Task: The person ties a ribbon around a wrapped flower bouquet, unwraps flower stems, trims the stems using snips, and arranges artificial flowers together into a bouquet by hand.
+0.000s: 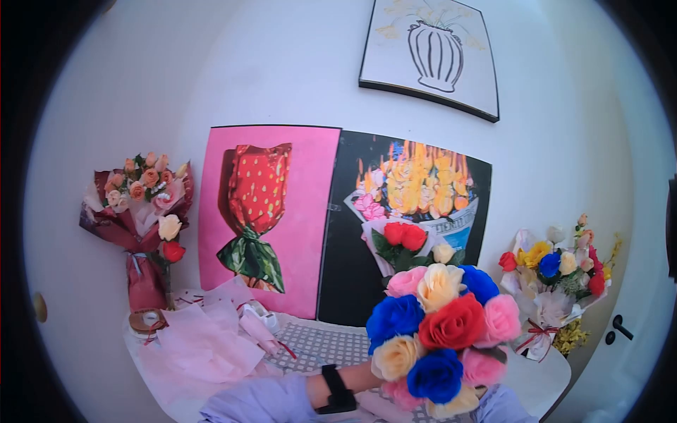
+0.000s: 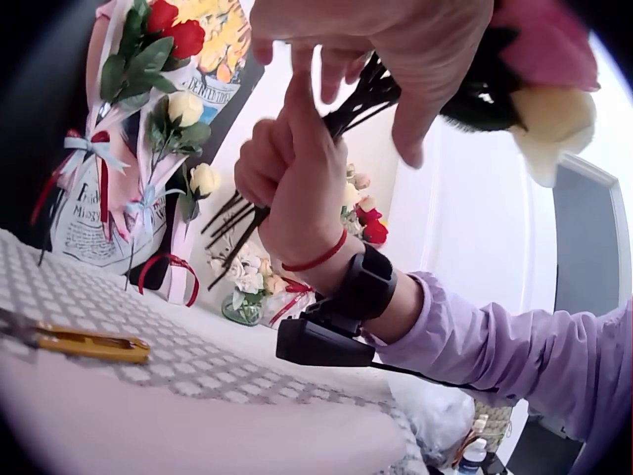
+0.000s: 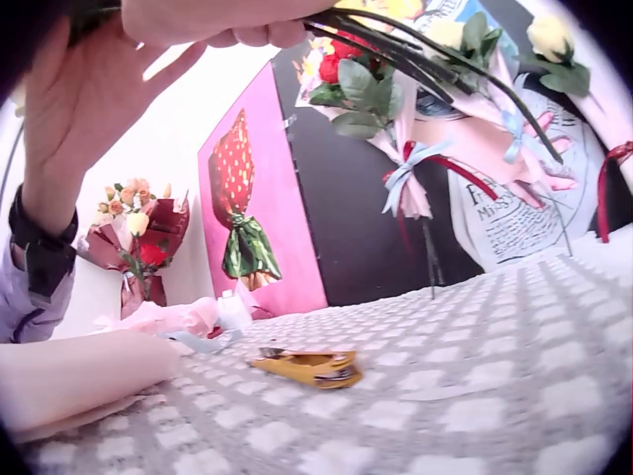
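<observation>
A round bouquet of blue, red, pink and cream roses [image 1: 451, 330] is held up over the table, blooms toward the head camera. In the left wrist view my right hand [image 2: 297, 183], with a red cord at the wrist, grips the dark stems [image 2: 364, 99] below the blooms, and their cut ends stick out past the fist. My left hand [image 2: 396, 35] is at the stems just under the flowers, thumb apart from the fingers. In the right wrist view the left hand [image 3: 84, 109] reaches up with its fingers extended. The blooms hide most of both hands in the head view.
Yellow-handled pruning shears [image 3: 312, 367] lie on the grey-and-white checked cloth [image 3: 445, 366]. Pink wrapping paper [image 1: 204, 345] and a ribbon roll [image 1: 147, 321] are at the table's left. Wrapped bouquets stand at left [image 1: 144, 225] and right [image 1: 553, 282]; smaller wrapped roses [image 1: 405, 243] stand behind.
</observation>
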The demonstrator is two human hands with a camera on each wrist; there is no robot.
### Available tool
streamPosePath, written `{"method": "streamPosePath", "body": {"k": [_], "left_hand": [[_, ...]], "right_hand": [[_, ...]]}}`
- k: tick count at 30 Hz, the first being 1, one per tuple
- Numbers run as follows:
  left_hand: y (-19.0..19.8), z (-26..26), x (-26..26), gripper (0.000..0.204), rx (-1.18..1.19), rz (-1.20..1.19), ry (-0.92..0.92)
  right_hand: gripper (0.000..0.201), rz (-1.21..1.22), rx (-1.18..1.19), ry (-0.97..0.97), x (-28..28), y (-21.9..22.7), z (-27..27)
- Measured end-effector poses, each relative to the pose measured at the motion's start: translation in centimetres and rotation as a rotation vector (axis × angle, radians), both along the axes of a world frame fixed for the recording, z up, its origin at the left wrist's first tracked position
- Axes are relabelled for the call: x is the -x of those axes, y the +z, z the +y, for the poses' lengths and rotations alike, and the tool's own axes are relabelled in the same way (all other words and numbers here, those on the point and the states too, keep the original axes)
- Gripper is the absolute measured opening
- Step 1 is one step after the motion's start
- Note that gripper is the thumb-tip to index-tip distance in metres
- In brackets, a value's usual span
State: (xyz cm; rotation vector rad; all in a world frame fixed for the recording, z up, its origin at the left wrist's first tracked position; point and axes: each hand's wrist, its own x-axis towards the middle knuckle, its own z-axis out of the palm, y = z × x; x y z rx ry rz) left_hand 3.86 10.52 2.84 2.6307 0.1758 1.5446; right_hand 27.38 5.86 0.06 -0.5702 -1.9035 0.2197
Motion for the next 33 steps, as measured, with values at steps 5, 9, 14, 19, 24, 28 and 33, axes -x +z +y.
{"method": "streamPosePath", "body": {"k": [5, 9, 14, 19, 24, 28, 33], "left_hand": [[7.8, -2.9, 2.8, 0.042, 0.711, -0.332, -0.508], [9.9, -3.6, 4.1, 0.046, 0.541, -0.209, -0.402], [9.2, -2.8, 2.4, 0.046, 0.321, 0.009, -0.172], [7.0, -3.4, 1.6, 0.044, 0.170, 0.177, -0.030], [7.1, -4.4, 2.6, 0.060, 0.187, 0.123, -0.210], [8.3, -4.7, 3.7, 0.056, -0.048, 0.209, -0.080], [8.0, -4.8, 2.8, 0.035, -0.040, 0.371, -0.023]], "right_hand": [[0.018, -0.182, -0.028, -0.171, -7.2, -2.3, -1.3], [0.017, -0.345, -0.021, -0.242, -10.0, -2.7, -1.0], [0.016, -0.545, -0.003, -0.294, -4.4, 2.5, 3.4], [0.009, -0.600, -0.011, -0.339, -3.6, 2.0, 2.7], [0.011, -0.648, -0.084, -0.480, -3.4, 3.3, 1.3], [0.013, -0.753, -0.100, -0.538, -3.3, 4.2, 0.7], [0.016, -0.827, -0.139, -0.537, -2.7, 4.5, 0.4]]}}
